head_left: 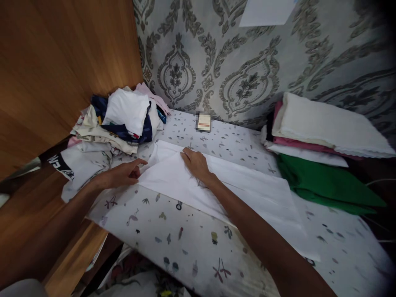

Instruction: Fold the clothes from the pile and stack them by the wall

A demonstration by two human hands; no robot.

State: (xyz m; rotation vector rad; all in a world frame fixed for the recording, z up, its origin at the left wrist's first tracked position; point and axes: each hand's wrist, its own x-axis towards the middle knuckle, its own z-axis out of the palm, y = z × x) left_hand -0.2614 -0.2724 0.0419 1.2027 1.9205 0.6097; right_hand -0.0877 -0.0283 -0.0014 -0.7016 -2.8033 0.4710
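A long white cloth (256,189) lies across the patterned surface, partly folded and slightly creased near its left end. My left hand (128,172) is at the cloth's left edge, its thumb and forefinger apart and the other fingers curled, with nothing visible between them. Further right, my right hand (195,164) rests on the cloth near its back edge, fingers bent down and together, pinching or pressing a fold of it. The forearm crosses over the cloth's middle.
A loose heap of clothes (126,111) sits at the back left beside a wooden panel (68,53). A small card-like item (204,123) lies near the patterned wall (213,62). Folded white and pink textiles (328,123) and a green cloth (328,181) are on the right.
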